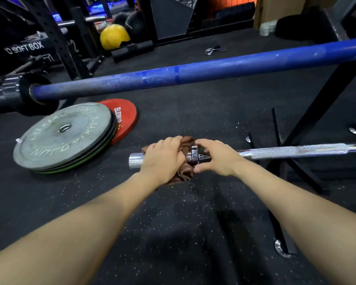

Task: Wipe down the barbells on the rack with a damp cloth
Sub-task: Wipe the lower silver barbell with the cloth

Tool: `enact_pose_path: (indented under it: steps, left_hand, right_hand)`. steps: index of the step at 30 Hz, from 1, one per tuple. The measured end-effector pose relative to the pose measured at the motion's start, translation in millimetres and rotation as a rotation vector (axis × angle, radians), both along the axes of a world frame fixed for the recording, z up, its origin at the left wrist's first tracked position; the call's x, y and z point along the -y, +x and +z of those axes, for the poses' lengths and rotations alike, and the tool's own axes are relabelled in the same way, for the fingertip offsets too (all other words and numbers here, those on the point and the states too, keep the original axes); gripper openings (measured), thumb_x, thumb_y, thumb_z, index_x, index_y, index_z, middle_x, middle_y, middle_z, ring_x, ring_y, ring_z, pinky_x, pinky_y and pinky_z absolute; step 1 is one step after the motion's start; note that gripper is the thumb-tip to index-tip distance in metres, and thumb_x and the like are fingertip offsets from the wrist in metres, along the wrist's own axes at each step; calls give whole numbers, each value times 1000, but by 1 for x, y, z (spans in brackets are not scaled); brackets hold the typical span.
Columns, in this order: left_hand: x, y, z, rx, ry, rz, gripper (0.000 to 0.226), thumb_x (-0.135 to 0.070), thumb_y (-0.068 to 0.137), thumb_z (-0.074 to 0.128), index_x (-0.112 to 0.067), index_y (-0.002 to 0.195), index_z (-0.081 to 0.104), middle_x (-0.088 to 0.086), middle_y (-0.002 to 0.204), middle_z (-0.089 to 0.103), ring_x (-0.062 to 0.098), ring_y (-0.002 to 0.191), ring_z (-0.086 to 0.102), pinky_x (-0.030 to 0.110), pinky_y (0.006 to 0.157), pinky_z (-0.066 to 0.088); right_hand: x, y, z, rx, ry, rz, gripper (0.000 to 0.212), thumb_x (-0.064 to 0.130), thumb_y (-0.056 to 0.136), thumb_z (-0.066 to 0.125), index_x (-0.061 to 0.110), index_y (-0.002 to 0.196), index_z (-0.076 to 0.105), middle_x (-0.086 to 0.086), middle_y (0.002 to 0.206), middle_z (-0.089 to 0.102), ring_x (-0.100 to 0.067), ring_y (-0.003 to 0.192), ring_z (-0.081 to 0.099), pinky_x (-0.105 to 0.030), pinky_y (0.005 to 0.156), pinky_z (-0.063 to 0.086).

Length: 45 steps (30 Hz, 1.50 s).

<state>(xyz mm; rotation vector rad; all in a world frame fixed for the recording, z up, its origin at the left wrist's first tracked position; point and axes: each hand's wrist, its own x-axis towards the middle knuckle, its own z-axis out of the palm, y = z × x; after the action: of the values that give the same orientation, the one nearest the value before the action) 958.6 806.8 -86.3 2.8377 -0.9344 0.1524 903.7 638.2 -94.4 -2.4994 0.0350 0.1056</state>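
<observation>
A chrome barbell [292, 151] is seen lying level across the middle of the view, its bare sleeve end pointing towards nine o'clock and its knurled shaft running off towards three o'clock. A brown cloth [184, 159] is wrapped around the sleeve just beside the collar, and the left hand [162, 157] is closed over it from above, so that the cloth and the sleeve beneath are gripped together; folds of the cloth are left showing at twelve and at six o'clock of that hand. The right hand [218, 157] is placed immediately at three o'clock of the left, its fingers and thumb curled around the barbell at the collar, with the thumb tip touching the hanging edge of the cloth. The two hands are thus set side by side, nearly touching, with the cloth between them. A blue barbell [193, 73] is held higher, at twelve o'clock of the hands, slanting upwards towards two o'clock. At ten o'clock of the hands, a stack of grey weight plates [62, 136] is laid flat on the black rubber floor [173, 233], overlapping a red plate [125, 118]. A yellow ball [113, 36] can be made out far off at eleven o'clock.
</observation>
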Motion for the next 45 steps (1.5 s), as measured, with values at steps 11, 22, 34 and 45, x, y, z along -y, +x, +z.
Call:
enact_pose_path:
  steps: [11,22,34,45]
  left_hand:
    - [-56,14,-6,108,78,202,44,-21,93,42,-14,137,39,5,129,51,26,117,44,37,97,29]
    - [-127,19,-7,22,63,463,20,-16,88,44,-10,106,51,14,109,60,35,105,54,42,85,36]
    - [-20,6,32,35,-164,104,38,-18,87,45,-15,124,53,7,120,60,30,112,52,41,95,36]
    - [-3,-11,5,-124,-70,-67,45,-31,101,32,-24,145,28,-5,148,34,22,131,30,38,105,20]
  right_hand:
    - [-13,-3,3,-36,54,-94,82,24,73,82,22,142,36,-4,140,48,-25,127,46,-42,108,34]
    - [-26,-14,4,100,-64,-109,57,6,71,81,23,103,37,10,100,45,-24,86,53,-37,78,46]
    - [-17,0,7,-163,16,-107,62,50,94,48,24,146,26,-6,142,46,-30,128,42,-35,105,31]
    - [0,-2,-4,-7,352,-58,54,6,80,75,21,122,45,-2,129,53,-9,108,49,-24,97,37]
